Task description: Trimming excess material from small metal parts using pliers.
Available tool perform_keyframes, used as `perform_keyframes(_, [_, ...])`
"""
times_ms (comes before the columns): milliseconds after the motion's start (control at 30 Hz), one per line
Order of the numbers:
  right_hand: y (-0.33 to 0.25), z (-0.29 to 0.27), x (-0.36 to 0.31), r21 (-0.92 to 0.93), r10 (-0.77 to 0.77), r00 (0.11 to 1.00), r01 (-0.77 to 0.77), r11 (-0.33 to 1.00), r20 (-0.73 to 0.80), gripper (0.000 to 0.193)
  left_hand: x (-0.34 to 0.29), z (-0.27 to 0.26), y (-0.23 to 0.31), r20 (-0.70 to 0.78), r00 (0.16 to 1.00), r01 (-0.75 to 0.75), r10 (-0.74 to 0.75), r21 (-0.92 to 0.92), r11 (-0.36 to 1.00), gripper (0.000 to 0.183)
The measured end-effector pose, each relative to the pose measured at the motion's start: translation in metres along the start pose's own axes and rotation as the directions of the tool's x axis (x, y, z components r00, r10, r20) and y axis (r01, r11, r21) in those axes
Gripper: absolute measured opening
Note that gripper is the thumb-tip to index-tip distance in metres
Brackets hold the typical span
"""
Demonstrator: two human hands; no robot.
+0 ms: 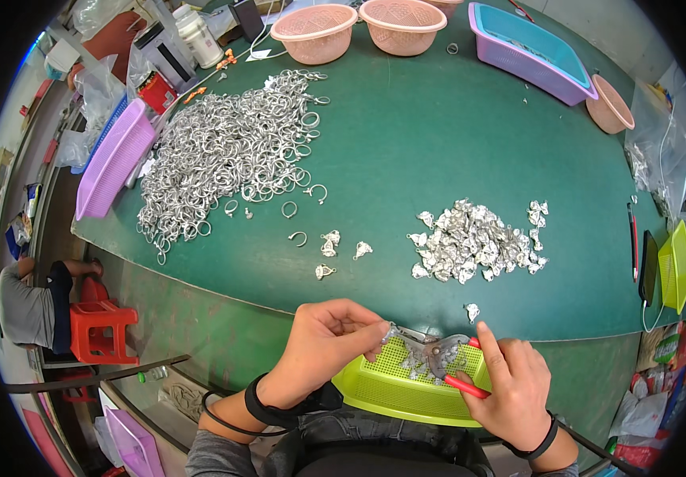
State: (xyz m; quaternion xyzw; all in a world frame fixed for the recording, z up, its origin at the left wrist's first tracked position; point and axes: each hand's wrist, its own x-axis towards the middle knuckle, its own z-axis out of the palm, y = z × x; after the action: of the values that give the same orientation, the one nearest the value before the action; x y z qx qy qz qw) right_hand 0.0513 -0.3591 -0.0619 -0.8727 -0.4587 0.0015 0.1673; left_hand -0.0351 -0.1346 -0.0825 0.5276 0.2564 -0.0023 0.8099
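Observation:
My right hand [515, 391] grips red-handled pliers [437, 354] over a yellow-green plastic basket [406, 408]. The plier jaws point left, toward my left hand [323, 346]. Its thumb and fingers pinch a small silvery metal piece [391, 329] by the jaw tips; its exact shape is too small to tell. Several small metal pieces lie in the basket beneath the pliers. A single silvery charm-like piece [472, 312] rests on the green table just beyond my right hand. Farther off is a heap of similar small castings [474, 242].
A large pile of silvery metal rings [232, 143] covers the table's [391, 159] left side. Pink baskets [315, 36] and a purple tray with a blue one [530, 56] stand at the far edge. Another person [29, 306] sits by a red stool [103, 324] at left.

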Motion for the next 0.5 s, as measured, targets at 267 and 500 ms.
perform_keyframes(267, [-0.0002,-0.0001,0.0011,-0.163,-0.042,0.999,0.036,0.986,-0.033,0.060,0.0029,0.0037,0.0013,0.003,0.999,0.046,-0.046,0.015,0.999,0.010])
perform_keyframes(500, [-0.0017,0.0046,0.0016,-0.245,-0.077,0.993,0.054,0.968,-0.085,0.057,0.0019,0.0043,0.0005,-0.051,0.996,0.069,-0.074,-0.103,0.992,0.010])
